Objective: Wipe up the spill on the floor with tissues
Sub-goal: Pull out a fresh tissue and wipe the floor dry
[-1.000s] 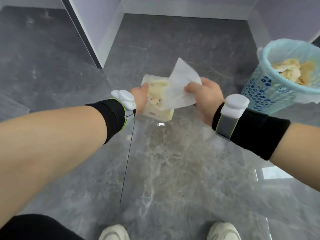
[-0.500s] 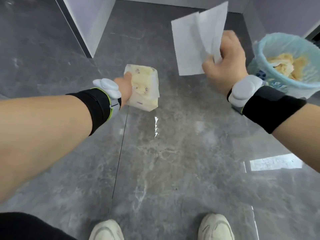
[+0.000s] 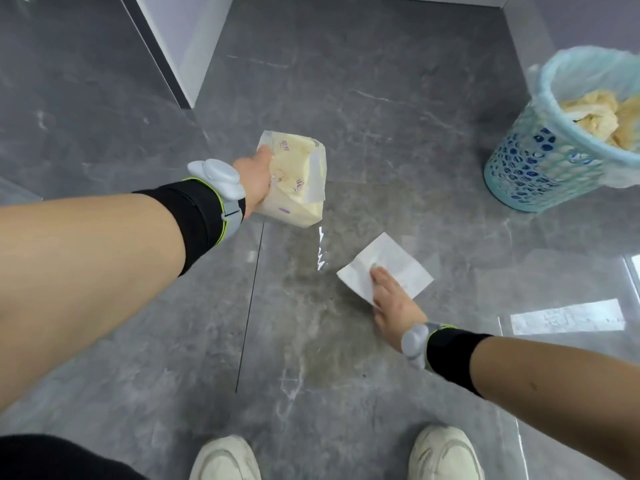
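A yellowish tissue pack hangs above the floor, gripped by my left hand. One white tissue lies flat on the grey floor tile, and my right hand presses on its near edge with fingers stretched out. A faint brownish wet patch spreads over the tile left of the tissue and toward my feet. A bright glint marks wet floor between the pack and the tissue.
A light blue mesh bin with a liner stands at the right, holding stained crumpled tissues. A white wall corner juts in at top left. My two white shoes are at the bottom edge.
My right hand pulled a tissue out of the pack, lifted it, then brought it down flat onto the floor. The left hand stayed up with the pack.
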A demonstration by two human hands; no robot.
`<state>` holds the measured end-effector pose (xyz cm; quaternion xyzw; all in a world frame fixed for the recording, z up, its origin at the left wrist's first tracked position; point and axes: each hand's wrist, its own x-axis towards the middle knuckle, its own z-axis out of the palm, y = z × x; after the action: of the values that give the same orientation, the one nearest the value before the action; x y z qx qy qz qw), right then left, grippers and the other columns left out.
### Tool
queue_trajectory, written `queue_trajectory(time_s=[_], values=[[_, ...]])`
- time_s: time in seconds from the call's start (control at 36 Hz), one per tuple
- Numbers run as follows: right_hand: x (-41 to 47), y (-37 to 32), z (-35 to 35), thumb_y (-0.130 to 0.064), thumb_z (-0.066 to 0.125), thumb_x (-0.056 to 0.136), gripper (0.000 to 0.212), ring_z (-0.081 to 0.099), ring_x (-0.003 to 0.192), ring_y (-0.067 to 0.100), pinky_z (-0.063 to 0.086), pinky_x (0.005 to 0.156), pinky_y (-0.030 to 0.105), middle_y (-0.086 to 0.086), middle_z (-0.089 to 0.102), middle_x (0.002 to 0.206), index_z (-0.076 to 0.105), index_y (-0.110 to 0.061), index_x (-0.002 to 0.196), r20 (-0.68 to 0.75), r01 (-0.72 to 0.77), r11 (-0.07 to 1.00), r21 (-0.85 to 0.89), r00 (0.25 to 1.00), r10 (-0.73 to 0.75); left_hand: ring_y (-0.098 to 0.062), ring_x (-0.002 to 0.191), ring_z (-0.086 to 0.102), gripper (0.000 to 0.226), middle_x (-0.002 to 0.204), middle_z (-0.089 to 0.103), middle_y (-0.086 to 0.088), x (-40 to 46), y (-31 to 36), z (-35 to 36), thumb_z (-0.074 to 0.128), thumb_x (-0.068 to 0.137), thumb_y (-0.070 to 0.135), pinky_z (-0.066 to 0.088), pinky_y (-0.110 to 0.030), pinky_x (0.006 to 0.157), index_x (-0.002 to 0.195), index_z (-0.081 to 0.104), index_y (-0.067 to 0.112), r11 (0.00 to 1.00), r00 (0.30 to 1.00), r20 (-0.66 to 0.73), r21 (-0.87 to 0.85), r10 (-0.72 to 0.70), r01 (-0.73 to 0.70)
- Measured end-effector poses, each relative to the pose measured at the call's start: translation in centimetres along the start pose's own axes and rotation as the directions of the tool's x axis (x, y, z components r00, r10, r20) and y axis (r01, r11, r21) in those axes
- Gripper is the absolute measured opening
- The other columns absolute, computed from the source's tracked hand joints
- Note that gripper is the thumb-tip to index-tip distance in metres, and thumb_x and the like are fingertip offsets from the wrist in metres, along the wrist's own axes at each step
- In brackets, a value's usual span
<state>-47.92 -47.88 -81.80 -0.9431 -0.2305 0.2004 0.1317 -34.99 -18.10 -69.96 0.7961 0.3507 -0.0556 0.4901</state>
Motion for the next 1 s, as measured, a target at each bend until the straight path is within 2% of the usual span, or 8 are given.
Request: queue_trajectory(time_s=[0.19,0.33,0.47,0.61,0.69,0.78,0.89,1.0], values=[[-3.2,-2.1,2.1,0.001,0.048,0.082,0.028,0.001,0.148,0.027,0.008,0.121,0.031,0.012,0.013,0.158,0.052,0.004,0.11,-0.006,0.135,0.98,0.146,0.991,-0.136,-0.024,0.072,0.057,0.051,0.073,0.057,0.001,-0.6,0.0,0.8,0.043,0.094,0.059,0.048,-0.032,0.073,0.093,0.064,0.012,1.0,1.0,0.013,0.027,0.005,-0.006],[-2.9,-1.8,0.2,-0.008,0.057,0.083,0.019,0.038,0.134,0.027,0.032,0.111,0.035,0.01,0.047,0.139,0.06,0.0,0.099,-0.076,0.12,0.972,0.201,0.991,-0.106,-0.03,0.086,0.063,0.055,0.077,0.061,0.001,-0.8,-0.1,0.9,0.044,0.093,0.061,0.054,-0.038,0.088,0.101,0.067,0.012,1.0,0.999,0.054,0.007,-0.003,0.003],[0.4,0.6,-3.3,-0.016,0.062,0.079,0.016,0.058,0.098,0.035,0.048,0.083,0.039,0.015,0.063,0.1,0.065,-0.006,0.091,-0.165,-0.209,0.946,0.249,0.953,0.254,-0.029,0.088,0.058,0.051,0.075,0.056,0.003,-0.7,-0.1,0.9,0.043,0.096,0.062,0.045,-0.032,0.081,0.097,0.062,0.014,0.999,0.999,0.028,0.023,0.026,-0.026],[2.6,3.3,-5.5,-0.029,0.063,0.077,0.045,0.044,0.113,0.032,0.038,0.092,0.043,0.008,0.049,0.123,0.051,-0.02,0.119,-0.265,-0.514,0.857,0.027,0.823,0.502,-0.029,0.088,0.055,0.05,0.079,0.056,0.0,-0.7,-0.2,0.8,0.041,0.097,0.062,0.04,-0.032,0.08,0.099,0.06,0.016,0.999,0.999,0.016,0.039,0.028,-0.029],[2.6,2.7,-5.0,-0.024,0.065,0.073,0.049,0.044,0.109,0.032,0.04,0.087,0.043,0.008,0.048,0.123,0.051,-0.022,0.12,-0.357,-0.32,0.947,-0.033,0.889,0.288,-0.029,0.091,0.057,0.052,0.094,0.061,-0.004,-0.8,-0.1,0.6,0.042,0.097,0.061,0.045,-0.032,0.083,0.106,0.064,0.014,0.999,1.0,0.024,0.029,0.013,-0.013],[2.2,1.5,-3.2,-0.019,0.066,0.078,0.043,0.049,0.108,0.028,0.048,0.084,0.041,0.007,0.045,0.124,0.053,-0.02,0.12,-0.253,-0.036,0.991,0.132,0.965,0.069,-0.029,0.093,0.059,0.058,0.1,0.062,-0.005,-0.9,0.1,0.6,0.044,0.096,0.06,0.051,-0.036,0.092,0.114,0.066,0.01,1.0,0.999,0.036,-0.001,0.001,-0.001],[2.8,1.1,-1.1,-0.031,0.06,0.086,0.035,0.055,0.1,0.024,0.049,0.077,0.034,0.001,0.037,0.128,0.049,-0.027,0.119,-0.043,-0.087,0.993,0.08,0.995,0.091,-0.029,0.09,0.057,0.056,0.098,0.061,-0.005,-1.2,0.1,0.8,0.043,0.097,0.059,0.045,-0.032,0.081,0.114,0.065,0.011,1.0,0.999,0.037,0.021,0.022,-0.022],[3.8,1.1,0.1,-0.022,0.056,0.091,0.02,0.056,0.092,0.028,0.037,0.073,0.027,0.009,0.043,0.117,0.053,-0.016,0.109,-0.091,-0.152,0.977,0.152,0.982,0.167,-0.028,0.089,0.061,0.051,0.079,0.06,0.002,-1.4,-0.3,0.8,0.045,0.097,0.06,0.051,-0.034,0.085,0.103,0.064,0.014,1.0,0.998,0.055,0.0,0.003,-0.003]])
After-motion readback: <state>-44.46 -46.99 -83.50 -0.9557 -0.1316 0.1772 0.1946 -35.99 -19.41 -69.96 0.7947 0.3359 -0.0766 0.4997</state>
